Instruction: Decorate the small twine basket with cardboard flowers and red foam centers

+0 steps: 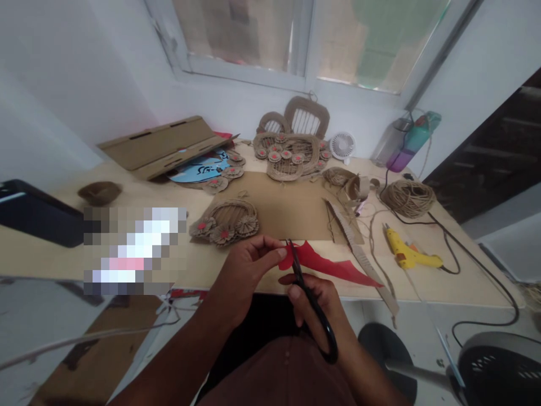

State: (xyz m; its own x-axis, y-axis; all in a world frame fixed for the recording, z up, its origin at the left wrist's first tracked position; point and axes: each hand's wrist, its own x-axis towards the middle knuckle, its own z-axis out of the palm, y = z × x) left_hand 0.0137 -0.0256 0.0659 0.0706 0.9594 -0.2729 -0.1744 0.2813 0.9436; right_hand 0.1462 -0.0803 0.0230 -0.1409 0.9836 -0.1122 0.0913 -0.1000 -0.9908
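Near centre, left hand (247,270) pinching a thin pointed red sheet (323,264), right hand (327,301) curled around long black scissors (298,270).

Below the fingers (265,243), a dark reddish-brown top (270,375) was worn, its plain cloth rounded over the body. Small pale specks (287,354) were seen down its middle, directly below the fingers; whether they were buttons could not be told. Between the top and the fingers, black cloth (264,324) was shown. Behind the fingers, the left forearm (190,338) and the right forearm (366,361), both slim and tapered toward the wrist, were left bare.
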